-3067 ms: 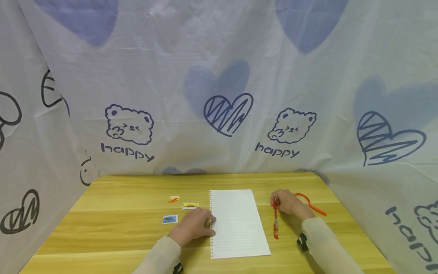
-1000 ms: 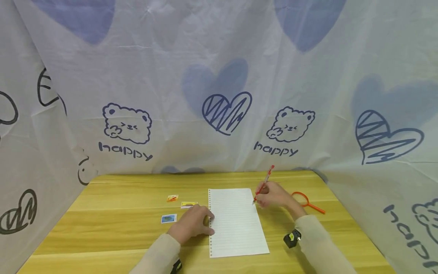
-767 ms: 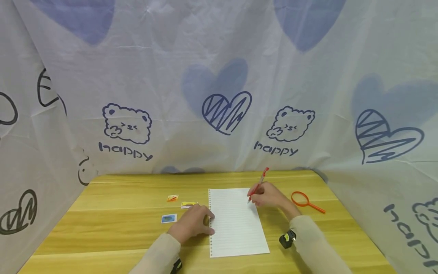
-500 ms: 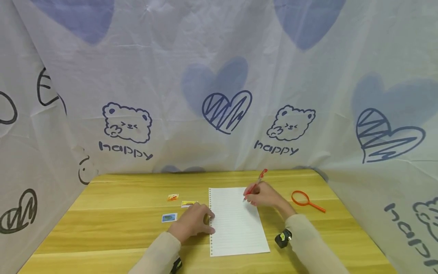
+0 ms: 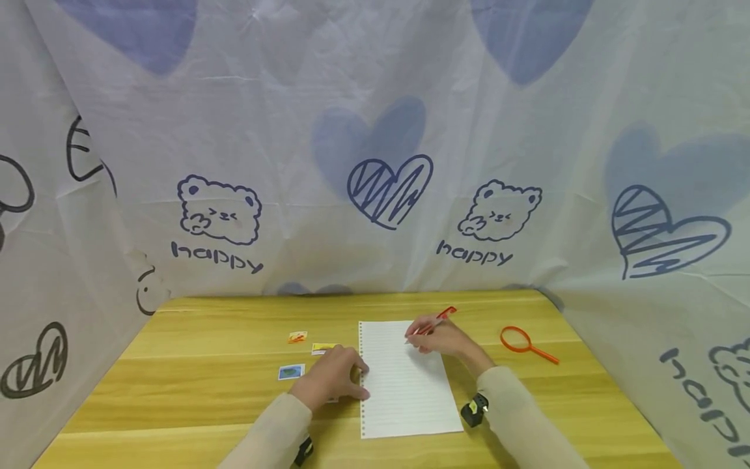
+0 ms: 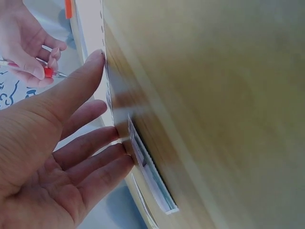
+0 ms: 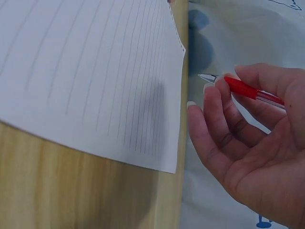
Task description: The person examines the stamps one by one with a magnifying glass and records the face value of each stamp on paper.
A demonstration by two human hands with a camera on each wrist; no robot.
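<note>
My right hand pinches a red pen between thumb and fingers above the upper part of a lined sheet. The metal tip is bare and points left; in the right wrist view the pen shows its tip apart from the paper. My left hand rests at the sheet's punched left edge, fingers extended and thumb touching the edge. Beside it lie small picture stamps: a blue one, a yellow one and an orange one. Another stamp lies near the left fingertips, mostly hidden from the head camera.
An orange-red magnifying glass lies on the wooden table to the right of the sheet. White cloth printed with hearts and bears hangs behind the table and at both sides.
My right hand has picked the pen up off the table and carried it left over the sheet, the pen now leaning lower. My left hand stays at the paper's edge.
</note>
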